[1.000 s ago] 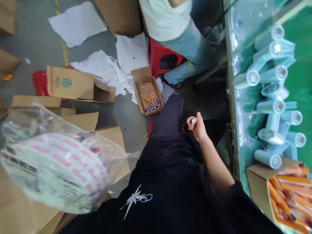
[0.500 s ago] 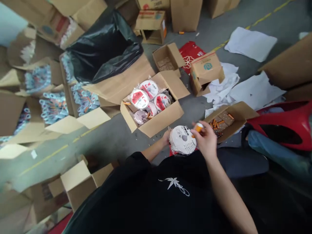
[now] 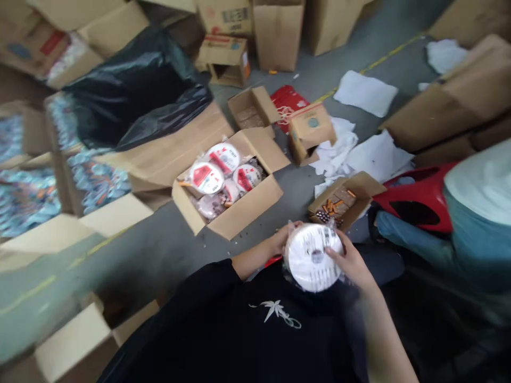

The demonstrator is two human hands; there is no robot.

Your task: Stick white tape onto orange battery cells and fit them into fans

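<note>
A round white reel (image 3: pixel 307 268) in clear plastic wrap, with dark print on its face and a grey centre, is held in front of my black shirt. My left hand (image 3: pixel 281 239) grips its upper left rim, with the fingers partly hidden behind it. On the right side, my right hand (image 3: pixel 352 261) holds the rim too, its thumb lying across the face near the centre. An open carton (image 3: pixel 255 205) just ahead holds several wrapped discs (image 3: pixel 206 177) with red and white labels. Beyond the right hand, a small carton (image 3: pixel 361 205) contains orange pieces (image 3: pixel 334 206) and brown blocks.
A large carton lined with a black bag (image 3: pixel 131 90) stands at the left, beside cartons of light blue items (image 3: pixel 98 181). White sheets (image 3: pixel 365 93) and a red bag (image 3: pixel 288 101) lie on the floor. A person (image 3: pixel 479 213) sits at right by a red stool (image 3: pixel 419 197).
The orange and white piece in my right hand is out of sight; that hand has come onto the reel's right side. The reel is tilted more towards me. The view has swung right.
</note>
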